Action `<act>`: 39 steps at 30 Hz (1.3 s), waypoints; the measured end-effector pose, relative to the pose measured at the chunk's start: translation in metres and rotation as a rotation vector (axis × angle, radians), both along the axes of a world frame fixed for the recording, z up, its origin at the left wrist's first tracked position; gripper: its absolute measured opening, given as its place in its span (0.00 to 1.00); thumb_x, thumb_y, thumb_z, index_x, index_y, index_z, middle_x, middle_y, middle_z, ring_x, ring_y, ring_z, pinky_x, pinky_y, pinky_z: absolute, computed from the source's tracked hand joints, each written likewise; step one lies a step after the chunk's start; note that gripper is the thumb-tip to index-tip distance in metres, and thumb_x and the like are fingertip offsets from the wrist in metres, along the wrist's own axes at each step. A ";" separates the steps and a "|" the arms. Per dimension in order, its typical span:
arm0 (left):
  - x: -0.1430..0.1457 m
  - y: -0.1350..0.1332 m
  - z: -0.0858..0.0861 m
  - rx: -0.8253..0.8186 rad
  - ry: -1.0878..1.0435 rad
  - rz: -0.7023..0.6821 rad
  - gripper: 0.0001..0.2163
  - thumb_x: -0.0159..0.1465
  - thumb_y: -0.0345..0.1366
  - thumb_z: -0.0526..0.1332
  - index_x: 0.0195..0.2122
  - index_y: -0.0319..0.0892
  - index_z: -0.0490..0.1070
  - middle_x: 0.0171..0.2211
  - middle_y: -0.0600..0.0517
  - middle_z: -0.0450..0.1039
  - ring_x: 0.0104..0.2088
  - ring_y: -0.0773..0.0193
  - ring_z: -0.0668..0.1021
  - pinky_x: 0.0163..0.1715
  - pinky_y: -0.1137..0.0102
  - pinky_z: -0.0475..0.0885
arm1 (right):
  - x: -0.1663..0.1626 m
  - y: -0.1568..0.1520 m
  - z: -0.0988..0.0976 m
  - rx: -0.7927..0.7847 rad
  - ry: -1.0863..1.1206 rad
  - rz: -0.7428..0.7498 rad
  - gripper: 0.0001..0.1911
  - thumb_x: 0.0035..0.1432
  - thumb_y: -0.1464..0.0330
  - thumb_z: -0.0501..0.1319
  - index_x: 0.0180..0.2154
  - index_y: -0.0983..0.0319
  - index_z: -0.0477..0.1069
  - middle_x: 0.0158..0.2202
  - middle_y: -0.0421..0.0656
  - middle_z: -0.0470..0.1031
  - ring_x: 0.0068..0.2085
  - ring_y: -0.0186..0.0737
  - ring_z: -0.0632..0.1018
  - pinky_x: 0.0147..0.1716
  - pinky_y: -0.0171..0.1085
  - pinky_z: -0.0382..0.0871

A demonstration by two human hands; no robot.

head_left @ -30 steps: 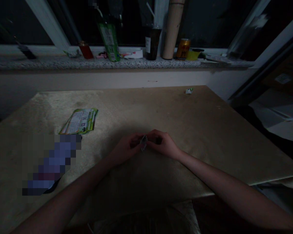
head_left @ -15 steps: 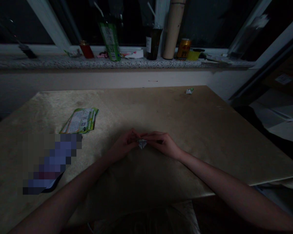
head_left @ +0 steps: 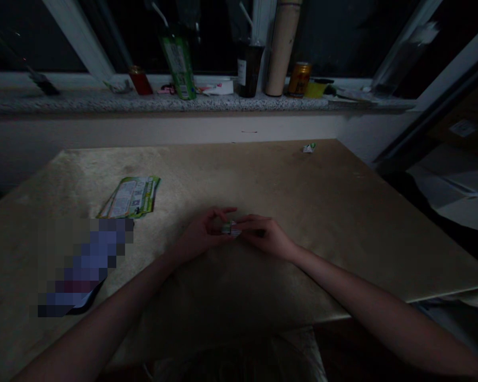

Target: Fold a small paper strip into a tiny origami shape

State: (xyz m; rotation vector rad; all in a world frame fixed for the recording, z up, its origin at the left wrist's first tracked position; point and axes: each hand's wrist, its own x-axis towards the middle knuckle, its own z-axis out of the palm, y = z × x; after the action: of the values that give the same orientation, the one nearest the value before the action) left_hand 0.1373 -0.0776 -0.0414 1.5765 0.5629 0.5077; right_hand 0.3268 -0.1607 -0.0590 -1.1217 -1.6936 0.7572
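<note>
A small piece of folded paper (head_left: 231,228), printed green and white, is held low over the table between my two hands. My right hand (head_left: 266,232) pinches its right side between thumb and fingers. Against the left side and lower edge rests the thumb of my left hand (head_left: 204,231); a bent finger meets the paper from above, while another finger stretches out past it. The fine folds are too small and dim to make out.
A stack of green printed leaflets (head_left: 131,196) lies left on the cloth-covered table (head_left: 231,175), beyond a blurred-out phone-like object (head_left: 87,265). Another small folded paper (head_left: 308,148) sits at the back right. Cups, a can (head_left: 299,79) and a bamboo tube (head_left: 282,50) line the windowsill.
The folded paper has turned: its pointed grey-white shape hung downward before, and now a flatter green-and-white side shows. A left finger has straightened outward. The right hand has barely moved.
</note>
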 end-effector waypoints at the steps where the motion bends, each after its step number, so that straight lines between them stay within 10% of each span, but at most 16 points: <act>1: 0.000 0.000 0.000 0.001 -0.004 0.002 0.16 0.53 0.34 0.68 0.36 0.43 0.60 0.62 0.45 0.58 0.40 0.61 0.79 0.39 0.63 0.76 | -0.001 -0.001 0.002 -0.038 0.040 -0.019 0.13 0.57 0.71 0.60 0.45 0.58 0.74 0.43 0.44 0.77 0.43 0.39 0.77 0.41 0.37 0.71; 10: 0.001 -0.001 0.001 0.112 0.062 0.056 0.22 0.51 0.35 0.70 0.45 0.46 0.64 0.58 0.47 0.64 0.35 0.65 0.79 0.35 0.67 0.75 | -0.008 0.001 0.001 -0.052 -0.038 -0.121 0.07 0.55 0.64 0.63 0.31 0.62 0.76 0.33 0.44 0.74 0.32 0.36 0.75 0.30 0.34 0.67; 14: 0.001 -0.002 0.000 0.239 0.231 -0.029 0.11 0.57 0.41 0.65 0.39 0.43 0.74 0.37 0.51 0.77 0.36 0.59 0.78 0.35 0.67 0.72 | -0.005 0.001 0.002 -0.052 -0.025 -0.145 0.10 0.56 0.62 0.63 0.27 0.62 0.73 0.28 0.41 0.71 0.28 0.33 0.71 0.26 0.32 0.63; 21: 0.000 -0.003 0.002 0.341 0.379 -0.020 0.12 0.59 0.45 0.61 0.28 0.40 0.75 0.22 0.56 0.71 0.25 0.64 0.73 0.23 0.72 0.64 | -0.005 -0.001 0.007 -0.074 -0.112 -0.128 0.11 0.58 0.64 0.59 0.26 0.62 0.68 0.26 0.39 0.66 0.26 0.32 0.66 0.24 0.32 0.58; 39: 0.000 -0.001 0.008 0.252 0.452 -0.159 0.13 0.56 0.45 0.64 0.30 0.39 0.76 0.22 0.54 0.73 0.24 0.66 0.72 0.22 0.74 0.62 | -0.001 0.003 0.004 -0.161 -0.148 0.135 0.15 0.63 0.64 0.53 0.27 0.65 0.67 0.24 0.37 0.65 0.26 0.30 0.64 0.26 0.30 0.56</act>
State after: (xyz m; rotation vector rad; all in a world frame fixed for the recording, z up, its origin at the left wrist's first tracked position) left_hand 0.1371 -0.0785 -0.0336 1.9772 0.7249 0.0979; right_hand 0.3261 -0.1581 -0.0548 -1.2076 -1.8739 0.9278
